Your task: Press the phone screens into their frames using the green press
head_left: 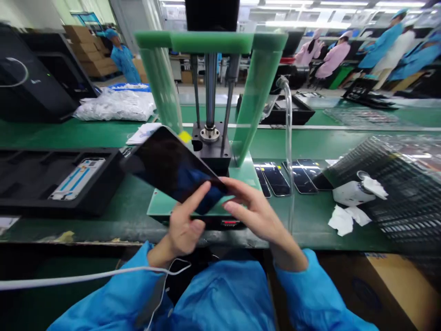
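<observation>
A dark glossy phone (168,161), screen up, is held tilted in front of the press. My right hand (253,209) pinches its lower right end between thumb and fingers. The index finger of my left hand (186,225) stretches onto the screen near that end. My left thumb stands apart from it, below the phone's edge; the other left fingers are mostly hidden. Behind the phone, the press (210,138) has a green frame, metal rods and a dark block over a pale green base (161,202). A small red display (230,223) glows at its front.
Several phones (275,179) lie right of the press, behind a clear hose (288,115). Further right are a white roll (353,192), crumpled tissue (341,220) and a black mesh crate (409,197). A black tray (103,184) holds a phone part at left. A white cable (69,279) crosses my left sleeve.
</observation>
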`<state>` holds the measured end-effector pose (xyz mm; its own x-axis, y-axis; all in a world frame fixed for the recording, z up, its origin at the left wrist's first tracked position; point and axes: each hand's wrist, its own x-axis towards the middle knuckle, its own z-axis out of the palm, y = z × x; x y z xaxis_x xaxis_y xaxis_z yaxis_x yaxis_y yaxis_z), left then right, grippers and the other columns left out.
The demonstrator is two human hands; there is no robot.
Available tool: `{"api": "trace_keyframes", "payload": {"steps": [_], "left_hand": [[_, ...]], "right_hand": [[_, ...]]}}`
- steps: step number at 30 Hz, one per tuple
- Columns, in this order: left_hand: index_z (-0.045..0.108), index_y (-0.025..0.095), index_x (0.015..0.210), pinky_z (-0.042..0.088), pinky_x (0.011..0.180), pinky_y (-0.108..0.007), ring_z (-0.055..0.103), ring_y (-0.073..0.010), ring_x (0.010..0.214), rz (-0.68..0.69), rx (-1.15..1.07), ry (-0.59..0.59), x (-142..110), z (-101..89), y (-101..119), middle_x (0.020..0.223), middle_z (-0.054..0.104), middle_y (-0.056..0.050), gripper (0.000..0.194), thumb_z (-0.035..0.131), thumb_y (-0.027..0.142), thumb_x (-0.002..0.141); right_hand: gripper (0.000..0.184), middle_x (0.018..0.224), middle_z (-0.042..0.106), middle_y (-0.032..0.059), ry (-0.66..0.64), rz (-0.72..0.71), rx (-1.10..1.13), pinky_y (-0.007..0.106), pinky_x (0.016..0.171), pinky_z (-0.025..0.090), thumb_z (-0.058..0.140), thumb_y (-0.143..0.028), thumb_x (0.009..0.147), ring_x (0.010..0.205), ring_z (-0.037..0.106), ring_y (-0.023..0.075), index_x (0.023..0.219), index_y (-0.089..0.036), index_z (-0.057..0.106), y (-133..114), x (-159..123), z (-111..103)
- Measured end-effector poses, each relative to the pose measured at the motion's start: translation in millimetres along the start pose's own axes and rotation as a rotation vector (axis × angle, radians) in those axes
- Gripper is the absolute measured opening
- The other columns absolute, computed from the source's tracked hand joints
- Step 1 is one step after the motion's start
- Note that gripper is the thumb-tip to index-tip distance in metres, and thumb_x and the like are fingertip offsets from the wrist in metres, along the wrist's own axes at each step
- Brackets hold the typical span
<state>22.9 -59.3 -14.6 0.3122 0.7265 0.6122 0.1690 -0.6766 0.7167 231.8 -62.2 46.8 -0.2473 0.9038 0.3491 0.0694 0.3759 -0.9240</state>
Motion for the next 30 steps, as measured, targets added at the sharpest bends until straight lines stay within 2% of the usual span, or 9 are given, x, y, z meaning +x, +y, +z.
{"api": "trace_keyframes", "payload": {"steps": [3, 5, 7, 8, 10, 13, 19, 25, 30], "left_hand": [[0.031, 0.030, 0.160, 0.050, 0.113, -0.047, 0.052, -0.0334, 0.139, 0.196, 0.065, -0.006, 15, 10.7, 0, 0.156, 0.046, -0.012, 0.077, 0.065, 0.041, 0.092], [0.020, 0.033, 0.162, 0.052, 0.110, -0.043, 0.053, -0.0302, 0.138, 0.136, 0.060, 0.150, 19, 1.3, -4, 0.156, 0.045, -0.013, 0.088, 0.069, 0.033, 0.089], [0.019, 0.033, 0.162, 0.057, 0.101, -0.039, 0.064, -0.0258, 0.122, -0.015, -0.016, 0.280, 24, -17.6, -9, 0.145, 0.056, -0.013, 0.088, 0.069, 0.031, 0.089], [0.025, 0.031, 0.160, 0.060, 0.094, -0.036, 0.070, -0.0228, 0.109, -0.101, -0.066, 0.264, 28, -28.3, -12, 0.132, 0.064, -0.012, 0.084, 0.068, 0.032, 0.089], [0.044, 0.027, 0.152, 0.062, 0.081, -0.031, 0.072, -0.0192, 0.087, -0.261, -0.157, 0.071, 35, -46.7, -16, 0.107, 0.073, -0.008, 0.069, 0.069, 0.032, 0.088], [0.064, 0.023, 0.132, 0.060, 0.072, -0.028, 0.071, -0.0191, 0.083, -0.409, -0.230, -0.161, 43, -59.2, -18, 0.099, 0.074, -0.006, 0.045, 0.070, 0.029, 0.087], [0.070, 0.023, 0.118, 0.057, 0.064, -0.025, 0.070, -0.0171, 0.073, -0.514, -0.297, -0.072, 43, -56.7, -15, 0.090, 0.073, -0.003, 0.034, 0.075, 0.031, 0.086], [0.079, 0.026, 0.102, 0.056, 0.065, -0.021, 0.071, -0.0142, 0.076, -0.373, -0.245, -0.087, 43, -59.7, -13, 0.093, 0.076, -0.001, 0.016, 0.074, 0.020, 0.088], [0.082, 0.032, 0.089, 0.055, 0.060, -0.022, 0.069, -0.0131, 0.068, -0.287, -0.191, -0.151, 42, -65.7, -13, 0.080, 0.076, 0.003, 0.021, 0.068, 0.016, 0.090]], "right_hand": [[0.030, 0.100, 0.073, 0.0015, 0.068, 0.096, 0.215, 0.030, 0.078, 0.057, 0.074, -0.046, 0.087, 0.088, 0.068, 0.0195, 0.109, -0.026, 0.070, 26, 10, 11], [0.025, 0.087, 0.071, 0.0004, 0.092, 0.176, 0.180, 0.025, 0.067, 0.054, 0.076, -0.045, 0.087, 0.074, 0.064, 0.0162, 0.100, -0.025, 0.072, 36, 8, 2], [0.023, 0.079, 0.068, 0.0005, 0.085, 0.235, 0.066, 0.023, 0.059, 0.049, 0.079, -0.043, 0.084, 0.066, 0.060, 0.0148, 0.092, -0.023, 0.073, 40, 5, -13], [0.022, 0.074, 0.066, 0.0005, 0.079, 0.254, 0.005, 0.023, 0.056, 0.047, 0.080, -0.043, 0.082, 0.063, 0.058, 0.0145, 0.087, -0.022, 0.073, 40, 4, -19], [0.023, 0.067, 0.063, 0.0006, 0.063, 0.290, -0.089, 0.023, 0.052, 0.044, 0.081, -0.043, 0.079, 0.059, 0.054, 0.0145, 0.078, -0.022, 0.072, 40, 4, -28], [0.023, 0.061, 0.059, 0.0001, 0.062, 0.339, -0.147, 0.024, 0.048, 0.038, 0.082, -0.041, 0.076, 0.053, 0.050, 0.0140, 0.071, -0.022, 0.070, 39, 3, -31], [0.020, 0.082, 0.069, 0.0019, 0.039, 0.405, 0.033, 0.029, 0.055, 0.051, 0.086, -0.039, 0.075, 0.066, 0.061, 0.0202, 0.092, -0.030, 0.078, 29, -5, -27], [0.019, 0.086, 0.071, -0.0004, 0.112, 0.337, 0.098, 0.027, 0.062, 0.054, 0.082, -0.032, 0.083, 0.073, 0.064, 0.0179, 0.101, -0.031, 0.078, 28, -9, -25], [0.016, 0.087, 0.071, 0.0001, 0.052, 0.272, 0.132, 0.027, 0.066, 0.055, 0.082, -0.032, 0.084, 0.077, 0.065, 0.0170, 0.099, -0.026, 0.078, 32, -4, -28]]}}
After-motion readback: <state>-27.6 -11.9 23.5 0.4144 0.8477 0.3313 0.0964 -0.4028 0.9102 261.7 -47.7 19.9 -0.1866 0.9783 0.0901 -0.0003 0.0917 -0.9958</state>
